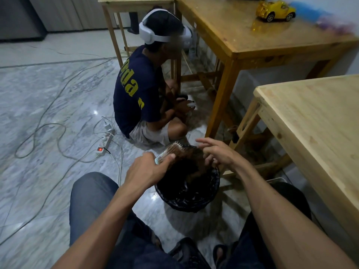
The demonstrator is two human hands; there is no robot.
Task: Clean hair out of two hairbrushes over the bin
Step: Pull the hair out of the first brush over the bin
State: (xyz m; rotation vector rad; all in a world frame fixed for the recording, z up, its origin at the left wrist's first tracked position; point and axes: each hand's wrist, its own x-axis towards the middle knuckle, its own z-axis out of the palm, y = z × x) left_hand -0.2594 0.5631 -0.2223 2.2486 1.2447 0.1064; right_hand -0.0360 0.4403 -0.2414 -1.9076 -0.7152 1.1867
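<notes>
Over a black-lined bin (187,193) on the marble floor (48,98), the left hand (144,169) gripped a bristled hairbrush (172,149) with curled fingers. Beside it, the right hand (217,155) hovered, fingers spread loosely, touching brown hair (191,154) clumped on the brush.

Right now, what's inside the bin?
The bin has a black liner and a dark brownish mass, likely hair. Its bottom is too dark to see.

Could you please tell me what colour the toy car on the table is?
Yellow toy car, seen in the head view.
</notes>
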